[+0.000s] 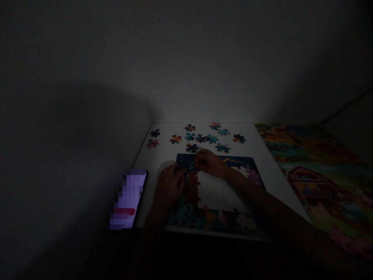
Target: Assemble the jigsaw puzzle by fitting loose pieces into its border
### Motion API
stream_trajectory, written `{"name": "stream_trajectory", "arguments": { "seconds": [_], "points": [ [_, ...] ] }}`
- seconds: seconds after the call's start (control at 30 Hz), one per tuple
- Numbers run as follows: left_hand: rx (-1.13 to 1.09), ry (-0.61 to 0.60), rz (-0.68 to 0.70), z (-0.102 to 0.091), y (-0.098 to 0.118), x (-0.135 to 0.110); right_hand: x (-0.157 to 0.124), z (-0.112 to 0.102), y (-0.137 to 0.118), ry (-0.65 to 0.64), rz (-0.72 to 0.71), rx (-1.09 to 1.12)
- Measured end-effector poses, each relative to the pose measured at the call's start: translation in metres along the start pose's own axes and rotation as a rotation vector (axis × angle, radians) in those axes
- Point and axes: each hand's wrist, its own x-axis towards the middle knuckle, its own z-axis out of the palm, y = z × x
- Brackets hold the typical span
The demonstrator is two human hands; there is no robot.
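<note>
Right forearm point(262, 200) | white table point(272, 181), dim wall point(204, 66) | left hand point(170, 184), right hand point(210, 163) on jigsaw puzzle point(214, 221): grip unclear

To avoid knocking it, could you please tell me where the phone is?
In the head view, the phone sits at the left edge of the white table, left of the person's left hand.

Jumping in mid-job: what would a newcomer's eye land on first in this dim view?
The lit middle draws the eye: the left hand and right hand sit on a part-built jigsaw, with loose pieces scattered just beyond it. Left of that, a phone glows with a pixelated screen. To the right lies a colourful barn picture.
</note>
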Motion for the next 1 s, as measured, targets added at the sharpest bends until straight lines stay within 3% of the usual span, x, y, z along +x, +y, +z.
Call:
{"name": "stream_trajectory", "arguments": {
  "seconds": [0.33, 0.53, 0.7, 1.0],
  "points": [
    [-0.030, -0.004, -0.020, 0.000, -0.003, 0.000, -0.001, -0.007, 0.000, -0.033, 0.009, 0.077],
    [-0.014, -0.037, -0.017, -0.004, 0.009, 0.012, 0.001, -0.005, 0.007, -0.022, -0.006, 0.130],
    [-0.005, -0.100, 0.034, 0.003, 0.020, 0.021, 0.001, -0.003, 0.012, -0.011, 0.005, 0.151],
    [0.018, -0.144, 0.122, 0.009, 0.013, 0.013, 0.002, -0.004, 0.011, -0.029, -0.004, 0.126]
  ]
}}
